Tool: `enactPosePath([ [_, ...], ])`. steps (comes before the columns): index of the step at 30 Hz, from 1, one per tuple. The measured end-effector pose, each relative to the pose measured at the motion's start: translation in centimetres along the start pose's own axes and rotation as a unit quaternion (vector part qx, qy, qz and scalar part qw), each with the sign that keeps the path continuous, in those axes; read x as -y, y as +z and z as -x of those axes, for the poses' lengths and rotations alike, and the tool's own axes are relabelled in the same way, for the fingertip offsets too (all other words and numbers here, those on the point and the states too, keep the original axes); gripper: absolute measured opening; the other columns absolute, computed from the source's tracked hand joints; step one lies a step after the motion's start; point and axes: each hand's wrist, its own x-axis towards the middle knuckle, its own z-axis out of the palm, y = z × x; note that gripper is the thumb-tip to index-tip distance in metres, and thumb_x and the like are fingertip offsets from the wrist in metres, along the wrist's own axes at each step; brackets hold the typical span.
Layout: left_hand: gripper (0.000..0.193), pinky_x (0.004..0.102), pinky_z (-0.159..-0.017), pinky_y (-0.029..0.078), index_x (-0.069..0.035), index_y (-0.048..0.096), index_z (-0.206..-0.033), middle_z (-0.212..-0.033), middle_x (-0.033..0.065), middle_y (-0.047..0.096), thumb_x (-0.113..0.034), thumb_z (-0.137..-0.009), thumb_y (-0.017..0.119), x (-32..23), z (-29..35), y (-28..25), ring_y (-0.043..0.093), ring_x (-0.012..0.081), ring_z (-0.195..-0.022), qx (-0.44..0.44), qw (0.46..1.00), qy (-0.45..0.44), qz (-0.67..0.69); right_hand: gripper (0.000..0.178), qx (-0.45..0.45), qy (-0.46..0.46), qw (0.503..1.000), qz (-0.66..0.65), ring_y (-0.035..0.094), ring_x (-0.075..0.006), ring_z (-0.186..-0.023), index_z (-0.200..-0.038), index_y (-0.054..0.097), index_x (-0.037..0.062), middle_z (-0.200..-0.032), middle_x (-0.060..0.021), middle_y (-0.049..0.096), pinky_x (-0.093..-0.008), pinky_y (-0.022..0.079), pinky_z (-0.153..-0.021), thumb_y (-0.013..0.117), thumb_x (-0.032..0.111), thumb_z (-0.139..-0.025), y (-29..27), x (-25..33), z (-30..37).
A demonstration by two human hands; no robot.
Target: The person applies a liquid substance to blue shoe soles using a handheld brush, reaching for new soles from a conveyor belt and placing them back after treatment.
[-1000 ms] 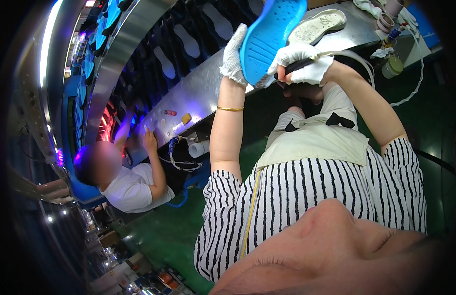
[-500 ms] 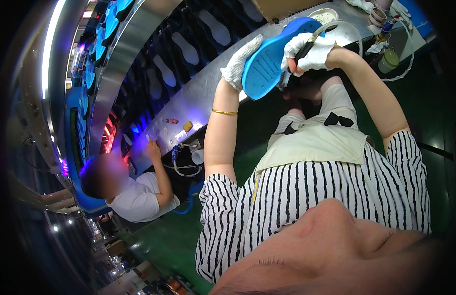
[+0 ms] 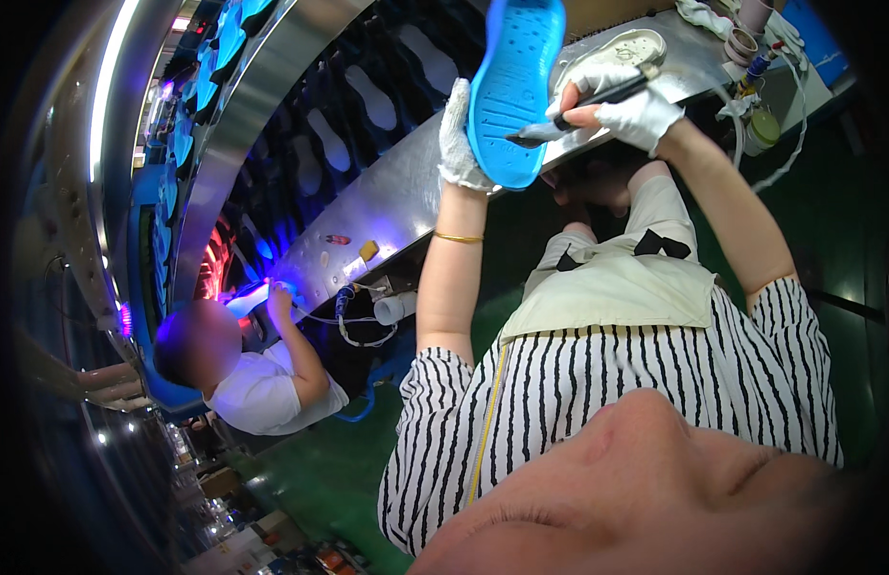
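A bright blue shoe sole (image 3: 517, 86) is held up over the bench edge, its holed and grooved face toward me. My left hand (image 3: 461, 144), in a white knitted glove, grips it along its left edge near the rounded lower end. My right hand (image 3: 628, 107), in a white glove with bare fingertips, is closed around a black-handled brush (image 3: 605, 94). The brush's dark tip lies over the grooves at the sole's lower part; whether it presses there I cannot tell. Behind my right hand, a cream shoe with holes (image 3: 628, 50) rests on the metal bench (image 3: 406, 168).
Beyond the bench runs a dark conveyor with several pale soles (image 3: 370, 99). Blue pieces (image 3: 181, 144) line an upper rack at left. A co-worker (image 3: 272, 383) sits at the left. A jar (image 3: 762, 126), hose and cups stand at right. A yellow block (image 3: 369, 250) lies on the bench.
The blue sole has swung more upright and its face turned toward me. My right hand has drawn back from its edge, bringing the brush tip over it. The co-worker now holds a lit, pale piece.
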Motion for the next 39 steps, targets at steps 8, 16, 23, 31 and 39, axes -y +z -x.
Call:
enactPosePath([
  [8, 0.067, 0.0461, -0.092, 0.05, -0.002, 0.05, -0.13, -0.121, 0.0187, 0.06, -0.056, -0.092, 0.043, 2.7, 0.1, -2.3, 0.061, 0.0342, -0.102, -0.024, 0.99, 0.083, 0.113, 0.012, 0.04, 0.073, 0.996, -0.011, 0.062, -0.0093, -0.07, -0.087, 0.067, 0.0022, -0.082, -0.0047, 0.067, -0.0238, 0.051, -0.066, 0.069, 0.012, -0.082, 3.3, -1.2, 1.7],
  [16, 0.062, 0.0427, -0.094, 0.048, -0.005, 0.049, -0.128, -0.119, 0.016, 0.058, -0.054, -0.092, 0.04, 5.2, 0.8, -1.2, 0.059, 0.0296, -0.104, 0.005, 0.987, 0.139, 0.078, 0.01, -0.081, -0.163, 0.98, 0.081, 0.059, -0.011, -0.068, -0.085, 0.066, 0.0028, -0.075, -0.0049, 0.063, -0.0247, 0.048, -0.063, 0.072, 0.009, -0.08, 4.7, -0.8, 0.1],
  [23, 0.069, 0.0478, -0.096, 0.048, -0.004, 0.046, -0.133, -0.124, 0.0184, 0.057, -0.056, -0.089, 0.041, 5.5, 1.4, -0.5, 0.059, 0.0354, -0.106, -0.061, 0.979, 0.114, 0.16, 0.01, -0.063, -0.136, 0.988, -0.028, 0.062, -0.0089, -0.066, -0.084, 0.067, 0.0023, -0.072, -0.006, 0.066, -0.0235, 0.05, -0.06, 0.07, 0.012, -0.084, 2.4, -0.2, -0.7],
  [31, 0.071, 0.0503, -0.094, 0.049, -0.004, 0.041, -0.138, -0.129, 0.019, 0.055, -0.057, -0.091, 0.044, 6.8, 3.5, 0.7, 0.059, 0.0347, -0.109, 0.05, 0.989, 0.051, 0.133, 0.019, -0.164, -0.4, 0.824, 0.367, 0.065, -0.0251, -0.078, -0.089, 0.064, 0.0021, -0.089, -0.0122, 0.066, -0.0307, 0.052, -0.07, 0.072, -0.003, -0.074, 0.2, -0.4, -3.7],
  [39, 0.063, 0.0448, -0.088, 0.053, -0.005, 0.048, -0.131, -0.117, 0.0155, 0.061, -0.054, -0.092, 0.046, 5.4, 3.3, -1.6, 0.062, 0.0304, -0.101, 0.005, 0.992, 0.096, 0.082, 0.017, -0.012, -0.217, 0.968, 0.128, 0.066, -0.0182, -0.084, -0.088, 0.067, 0.0018, -0.088, -0.0082, 0.068, -0.0284, 0.051, -0.077, 0.077, 0.003, -0.075, 1.5, 0.3, 1.8],
])
